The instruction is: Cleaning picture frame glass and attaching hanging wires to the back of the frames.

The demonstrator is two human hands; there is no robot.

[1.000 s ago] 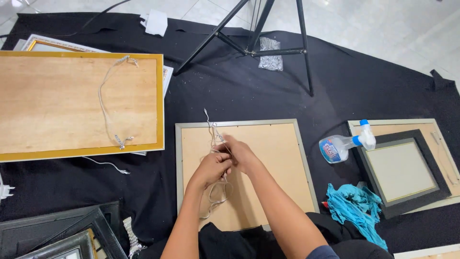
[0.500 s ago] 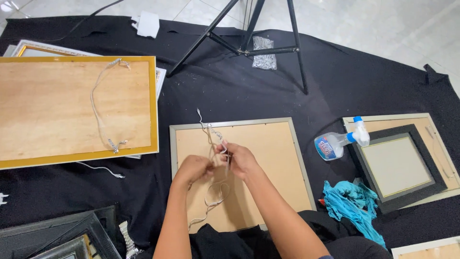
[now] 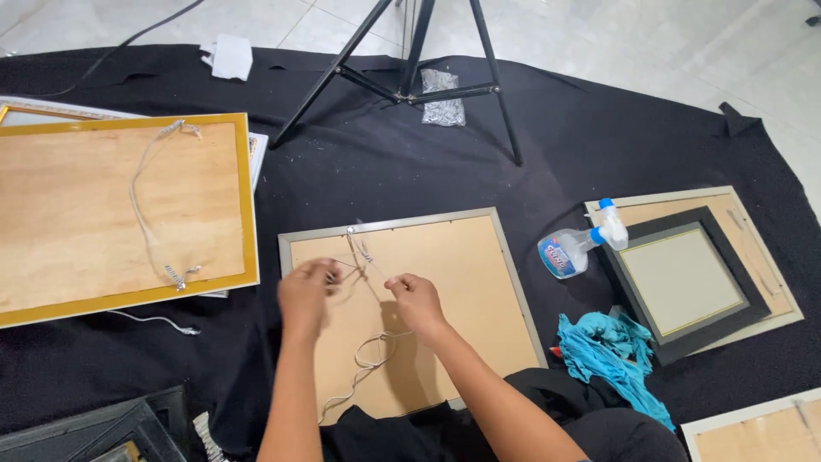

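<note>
A grey-rimmed picture frame lies face down on the black cloth, its tan backing up. A white hanging cord runs from a fixing near the frame's top edge down across the backing in a loose loop. My left hand pinches the cord at the frame's left side. My right hand grips the same cord a little to the right, the strand stretched between the two hands. Both hands hover just above the backing.
A large gold-edged frame with its own cord lies at left. A spray bottle, a black frame on a tan board, and a teal rag lie at right. Tripod legs stand behind. Dark frames sit at bottom left.
My hands have drawn apart, the left going left and the right staying near the middle, pulling the cord out between them. The view has shifted slightly.
</note>
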